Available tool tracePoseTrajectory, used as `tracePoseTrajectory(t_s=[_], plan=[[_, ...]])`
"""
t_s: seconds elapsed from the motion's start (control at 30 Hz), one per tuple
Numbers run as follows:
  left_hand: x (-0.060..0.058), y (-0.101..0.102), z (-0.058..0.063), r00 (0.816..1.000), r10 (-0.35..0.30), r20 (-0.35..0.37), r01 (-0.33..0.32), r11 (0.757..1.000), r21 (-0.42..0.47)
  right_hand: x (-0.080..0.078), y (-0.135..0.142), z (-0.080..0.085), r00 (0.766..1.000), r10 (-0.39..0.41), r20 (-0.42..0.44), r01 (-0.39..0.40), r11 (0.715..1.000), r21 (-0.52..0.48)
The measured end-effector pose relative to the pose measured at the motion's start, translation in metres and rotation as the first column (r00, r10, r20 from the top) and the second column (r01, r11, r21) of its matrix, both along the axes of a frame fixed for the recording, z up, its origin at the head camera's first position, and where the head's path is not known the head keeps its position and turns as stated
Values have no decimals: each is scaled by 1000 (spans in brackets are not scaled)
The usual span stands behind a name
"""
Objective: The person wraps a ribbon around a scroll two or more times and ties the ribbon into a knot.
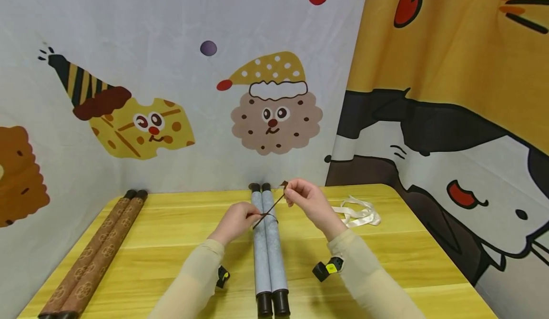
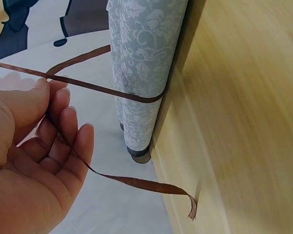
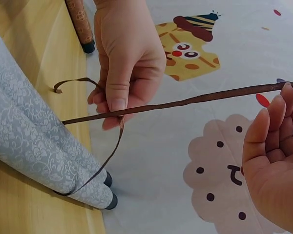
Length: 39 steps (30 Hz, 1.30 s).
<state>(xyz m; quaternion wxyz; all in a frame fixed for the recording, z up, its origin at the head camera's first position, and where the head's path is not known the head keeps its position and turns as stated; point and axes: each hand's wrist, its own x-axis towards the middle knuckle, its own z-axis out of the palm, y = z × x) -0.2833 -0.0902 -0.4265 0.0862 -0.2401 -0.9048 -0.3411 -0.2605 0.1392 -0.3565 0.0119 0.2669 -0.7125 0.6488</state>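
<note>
A pale blue-grey patterned scroll (image 1: pixel 274 257), wound into two parallel rolls with dark end knobs, lies lengthwise on the table in the head view. Around its upper part runs a thin brown ribbon (image 3: pixel 185 102). My left hand (image 1: pixel 235 221) is just left of the rolls and pinches one strand of the ribbon between thumb and finger; a loose tail hangs past its fingers in the left wrist view. To the right and higher, my right hand (image 1: pixel 310 202) pinches the other strand, drawn straight from the scroll. The two strands cross near the left fingertips (image 2: pixel 63 95).
A brown patterned scroll (image 1: pixel 100 257), also in two rolls, lies along the left side of the wooden table (image 1: pixel 193 214). Behind my right hand is a loose heap of white ribbon (image 1: pixel 362 214). A printed cloth (image 1: pixel 171 33) hangs just behind the table's far edge.
</note>
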Motion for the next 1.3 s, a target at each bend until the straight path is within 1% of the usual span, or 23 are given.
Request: tracePoseTrajectory(t_s=[0.23, 0.33, 0.4, 0.47, 0.53, 0.57, 0.6, 0.67, 0.77, 0.87, 0.93, 1.1, 1.2, 1.3], plan=[[1, 2, 1, 1000, 7, 15, -8, 999, 34, -1, -4, -1, 1000, 9, -7, -9, 1000, 4], [2, 0, 2, 999, -16, 29, 15, 1000, 23, 0, -2, -3, 1000, 2, -6, -2, 1000, 7], [4, -2, 1, 996, -53, 72, 54, 999, -5, 1, 0, -4, 1000, -2, -6, 2, 1000, 9], [6, -6, 1, 987, -98, 127, 105, 994, -44, 3, 3, -6, 1000, -2, -7, 2, 1000, 13], [8, -10, 0, 976, -122, 181, 137, 988, -73, 4, 5, -7, 1000, 1, -9, -1, 1000, 20], [9, -12, -1, 971, -121, 204, 141, 986, -84, 4, 7, -7, 1000, 4, -9, -3, 1000, 23], [10, -13, -2, 969, -113, 219, 136, 986, -93, 5, 8, -8, 1000, 6, -9, -6, 1000, 28], [10, -16, -5, 972, -78, 223, 103, 990, -102, 5, 9, -8, 1000, 8, -10, -8, 999, 38], [9, -15, -9, 977, -42, 211, 66, 992, -106, 5, 9, -6, 1000, 6, -17, -5, 999, 43], [6, -10, -12, 980, -38, 194, 56, 994, -90, 4, 7, -3, 1000, -3, -29, 5, 999, 51], [4, -6, -13, 981, -26, 195, 42, 996, -78, 4, 4, -2, 999, -1, -32, 3, 999, 54], [-3, 3, -15, 979, 59, 197, -39, 994, -101, 2, -1, -2, 999, 9, -36, -7, 998, 58], [-8, 6, -23, 980, 110, 166, -89, 988, -125, 1, -1, -3, 999, 10, -40, -8, 999, 50], [-11, 10, -30, 981, 151, 118, -136, 982, -129, 1, -2, -2, 999, 13, -36, -11, 999, 43]])
